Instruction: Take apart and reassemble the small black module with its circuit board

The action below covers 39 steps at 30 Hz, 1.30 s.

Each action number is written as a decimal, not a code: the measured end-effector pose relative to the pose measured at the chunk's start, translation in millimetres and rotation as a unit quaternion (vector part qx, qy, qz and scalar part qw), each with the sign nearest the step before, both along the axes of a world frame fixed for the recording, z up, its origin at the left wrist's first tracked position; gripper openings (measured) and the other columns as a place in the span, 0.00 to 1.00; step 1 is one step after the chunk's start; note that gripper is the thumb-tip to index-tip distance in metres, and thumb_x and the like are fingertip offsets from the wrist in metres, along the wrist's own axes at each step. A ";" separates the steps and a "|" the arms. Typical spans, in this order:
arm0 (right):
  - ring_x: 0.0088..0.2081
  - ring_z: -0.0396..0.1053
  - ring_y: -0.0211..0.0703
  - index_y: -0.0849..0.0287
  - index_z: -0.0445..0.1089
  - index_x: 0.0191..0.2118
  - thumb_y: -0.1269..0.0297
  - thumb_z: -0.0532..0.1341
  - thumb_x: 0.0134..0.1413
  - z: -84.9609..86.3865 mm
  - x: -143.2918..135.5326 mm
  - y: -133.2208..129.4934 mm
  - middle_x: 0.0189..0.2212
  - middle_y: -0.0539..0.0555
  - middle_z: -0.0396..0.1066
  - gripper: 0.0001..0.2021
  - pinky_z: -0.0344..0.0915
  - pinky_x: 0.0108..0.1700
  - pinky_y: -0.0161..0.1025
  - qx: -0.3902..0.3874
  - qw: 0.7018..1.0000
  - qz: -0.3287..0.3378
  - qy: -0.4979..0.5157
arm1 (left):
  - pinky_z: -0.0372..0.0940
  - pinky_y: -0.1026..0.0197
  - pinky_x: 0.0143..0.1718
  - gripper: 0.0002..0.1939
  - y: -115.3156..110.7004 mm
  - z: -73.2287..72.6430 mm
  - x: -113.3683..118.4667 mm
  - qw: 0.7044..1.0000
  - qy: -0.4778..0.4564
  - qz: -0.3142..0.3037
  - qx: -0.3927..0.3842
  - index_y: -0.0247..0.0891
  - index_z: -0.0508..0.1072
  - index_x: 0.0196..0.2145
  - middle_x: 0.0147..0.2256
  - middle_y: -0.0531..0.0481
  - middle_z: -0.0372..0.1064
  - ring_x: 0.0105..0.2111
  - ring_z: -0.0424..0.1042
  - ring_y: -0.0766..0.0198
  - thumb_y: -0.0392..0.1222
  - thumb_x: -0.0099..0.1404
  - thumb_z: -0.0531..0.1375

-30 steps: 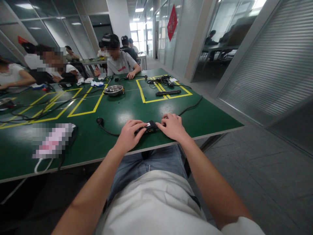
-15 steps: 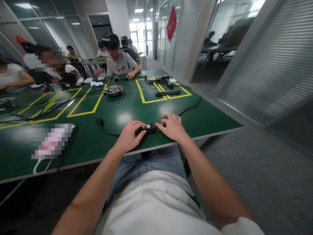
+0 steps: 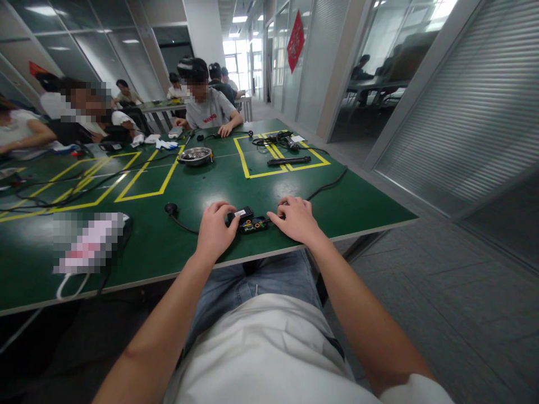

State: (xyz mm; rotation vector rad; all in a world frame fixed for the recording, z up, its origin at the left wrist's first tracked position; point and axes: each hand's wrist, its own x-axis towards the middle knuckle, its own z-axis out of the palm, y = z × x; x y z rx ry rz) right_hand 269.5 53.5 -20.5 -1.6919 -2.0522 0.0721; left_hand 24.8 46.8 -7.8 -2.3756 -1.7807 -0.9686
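Observation:
Between my hands, near the table's front edge, sits an opened black box (image 3: 254, 225) with a circuit board and coloured parts showing inside. My left hand (image 3: 217, 224) grips a black cover (image 3: 243, 213) with a white label, tilted just behind the box and partly hidden by the fingers. At the box's right end, my right hand (image 3: 296, 217) is closed round the black cable (image 3: 328, 186) there; the fingers hide part of it. Another black cable ends in a round plug (image 3: 170, 209) left of my left hand.
The green table (image 3: 357, 207) bears yellow tape outlines. Farther back stand a metal bowl (image 3: 196, 156), a black bar-shaped object (image 3: 289, 161) and a heap of coiled cables (image 3: 273, 139). At left lies a blurred pink object (image 3: 90, 242). A co-worker (image 3: 210, 106) sits across.
The labelled cover has come off the box, moving left and back with my left hand, and the circuit board now shows. My right hand has stayed in place.

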 end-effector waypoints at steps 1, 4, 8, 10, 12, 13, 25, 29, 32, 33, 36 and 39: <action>0.56 0.66 0.58 0.54 0.75 0.27 0.47 0.61 0.71 0.2 0.0 -0.1 0.53 0.59 0.76 0.23 0.58 0.63 0.59 0.000 1.000 0.001 0.000 | 0.69 0.44 0.58 0.09 -2.5 0.9 0.6 1.000 0.016 0.009 0.006 0.41 0.83 0.41 0.51 0.40 0.77 0.53 0.73 0.45 0.45 0.73 0.62; 0.56 0.67 0.58 0.54 0.75 0.27 0.47 0.61 0.72 0.1 0.1 0.2 0.53 0.59 0.76 0.23 0.59 0.62 0.59 -0.001 1.000 -0.001 0.000 | 0.70 0.44 0.51 0.18 -8.6 2.8 3.3 0.997 0.076 0.034 -0.002 0.42 0.82 0.31 0.44 0.39 0.76 0.49 0.71 0.44 0.50 0.76 0.59; 0.55 0.67 0.57 0.54 0.75 0.27 0.46 0.61 0.71 -1.9 0.2 1.5 0.51 0.58 0.76 0.23 0.58 0.62 0.58 0.002 1.000 -0.012 0.006 | 0.70 0.43 0.47 0.24 -9.4 2.9 6.1 0.991 0.116 0.064 -0.023 0.42 0.83 0.30 0.42 0.37 0.74 0.50 0.69 0.41 0.53 0.78 0.56; 0.54 0.67 0.57 0.54 0.74 0.27 0.46 0.62 0.70 -2.8 0.4 2.1 0.50 0.58 0.76 0.22 0.58 0.62 0.58 0.011 1.000 -0.014 0.017 | 0.69 0.43 0.48 0.24 -7.9 2.5 6.2 0.991 0.109 0.070 -0.027 0.42 0.84 0.31 0.43 0.36 0.73 0.50 0.69 0.41 0.54 0.78 0.55; 0.54 0.67 0.56 0.54 0.73 0.27 0.48 0.62 0.70 -3.1 0.6 2.3 0.50 0.58 0.77 0.22 0.59 0.62 0.57 0.021 0.999 -0.015 0.027 | 0.69 0.42 0.49 0.24 -6.3 2.5 5.7 0.992 0.095 0.074 -0.026 0.42 0.84 0.31 0.43 0.36 0.72 0.50 0.68 0.41 0.54 0.78 0.55; 0.53 0.67 0.56 0.54 0.73 0.27 0.48 0.62 0.71 -3.0 0.7 2.4 0.49 0.58 0.77 0.21 0.59 0.61 0.57 0.024 0.999 -0.015 0.031 | 0.69 0.42 0.49 0.25 -5.8 2.8 5.5 0.993 0.090 0.076 -0.025 0.42 0.83 0.31 0.42 0.36 0.72 0.50 0.68 0.41 0.54 0.78 0.55; 0.54 0.66 0.57 0.54 0.71 0.25 0.50 0.63 0.68 -1.5 -0.3 1.7 0.50 0.57 0.77 0.21 0.58 0.62 0.58 0.007 0.999 -0.022 0.027 | 0.68 0.40 0.62 0.15 -0.1 1.0 1.6 0.999 0.038 -0.001 -0.022 0.41 0.82 0.53 0.60 0.37 0.73 0.59 0.70 0.42 0.44 0.75 0.60; 0.55 0.67 0.58 0.54 0.72 0.27 0.50 0.63 0.69 2.1 -0.3 -0.1 0.51 0.58 0.77 0.19 0.59 0.62 0.58 -0.004 1.000 -0.023 0.014 | 0.68 0.41 0.65 0.22 7.8 -2.0 -0.7 0.993 0.049 -0.076 -0.082 0.46 0.83 0.58 0.63 0.43 0.76 0.61 0.74 0.46 0.36 0.76 0.54; 0.55 0.67 0.57 0.55 0.73 0.28 0.50 0.62 0.70 3.4 -0.6 -1.4 0.52 0.58 0.77 0.20 0.59 0.62 0.58 -0.007 1.000 -0.019 0.007 | 0.70 0.41 0.63 0.18 11.3 -2.6 -2.2 0.995 0.022 -0.043 -0.086 0.44 0.85 0.55 0.59 0.43 0.80 0.58 0.77 0.45 0.40 0.75 0.59; 0.55 0.67 0.57 0.55 0.73 0.28 0.50 0.62 0.70 3.3 -0.6 -1.5 0.52 0.58 0.77 0.20 0.58 0.62 0.58 -0.007 1.000 -0.018 0.006 | 0.71 0.42 0.62 0.16 11.7 -2.5 -2.7 0.996 0.010 -0.034 -0.081 0.44 0.86 0.53 0.57 0.43 0.81 0.57 0.78 0.45 0.40 0.74 0.60; 0.56 0.67 0.58 0.55 0.73 0.28 0.50 0.62 0.71 1.6 0.0 -1.1 0.53 0.58 0.76 0.20 0.58 0.62 0.58 -0.003 1.000 -0.012 0.002 | 0.73 0.44 0.59 0.13 9.6 -2.3 -3.2 0.998 -0.013 -0.033 -0.048 0.43 0.86 0.51 0.52 0.43 0.84 0.53 0.80 0.47 0.39 0.74 0.63; 0.56 0.66 0.58 0.55 0.73 0.28 0.50 0.62 0.71 -0.3 1.3 0.1 0.53 0.58 0.76 0.20 0.58 0.62 0.58 -0.001 1.000 -0.009 0.001 | 0.71 0.43 0.60 0.15 2.6 -2.5 -1.9 0.995 -0.030 -0.088 0.032 0.43 0.83 0.56 0.55 0.42 0.82 0.55 0.78 0.48 0.41 0.77 0.60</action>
